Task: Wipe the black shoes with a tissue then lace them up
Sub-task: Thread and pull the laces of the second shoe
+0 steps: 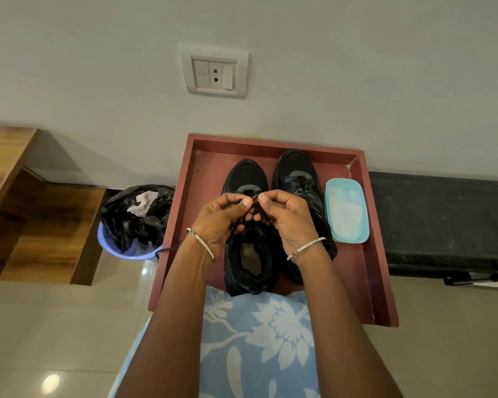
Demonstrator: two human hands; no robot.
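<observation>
Two black shoes stand side by side, toes to the wall, on a dark red tray (365, 271). The left shoe (249, 259) lies under my hands; the right shoe (295, 170) shows crossed laces over its tongue. My left hand (220, 218) and my right hand (285, 215) meet above the left shoe's tongue. Each pinches a strand of the black lace (237, 226) between thumb and fingers. A lace end (164, 250) trails over the tray's left edge.
A light blue tub (347, 215) with white tissues sits on the tray right of the shoes. A purple bin (127, 248) with a black liner and a used tissue stands on the floor at left. Wooden steps lie far left, a black bench at right.
</observation>
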